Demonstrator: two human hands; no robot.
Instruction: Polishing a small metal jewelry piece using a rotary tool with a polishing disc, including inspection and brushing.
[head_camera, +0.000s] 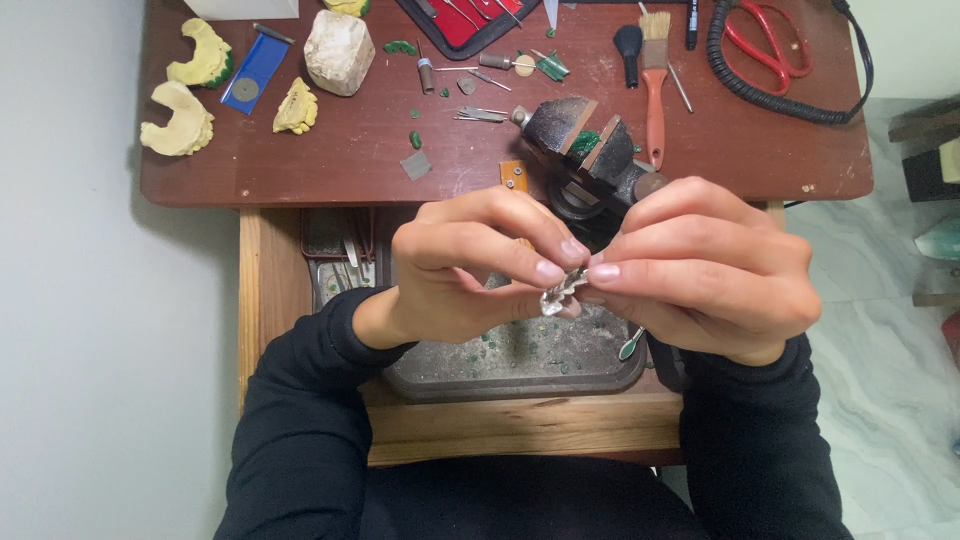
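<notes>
At the far left of the brown bench top (300, 170), about ten o'clock from the hands, lie three yellow plaster casts (182, 120), with a blue card (256, 68) between them and a pale stone block (338, 50) at roughly eleven o'clock. Moving right, small green wax bits (414, 139) and a few thin metal tools (482, 114) are scattered near the middle of the bench, and a dark bench vise (585, 150) gripping a green piece sits at twelve o'clock, just above the fingers. Below it, the left hand (470, 265) is curled nearly closed, thumb and forefinger tips pinching a small silvery metal piece (562, 290) from its nine o'clock side. The right hand (705, 270) meets it from three o'clock, fingers bent and tips pressed on the same piece, while a thin tool with a green tip (631, 346) pokes out under that hand at about seven o'clock. Both hands hover over a dark metal tray (520, 365) speckled with green shavings, set in an open wooden drawer (262, 290). Farther right on the bench, at one o'clock, lie an orange-handled brush (655, 85), a black brush (629, 50), red-handled scissors (765, 45) and a coiled black cord (790, 100).
</notes>
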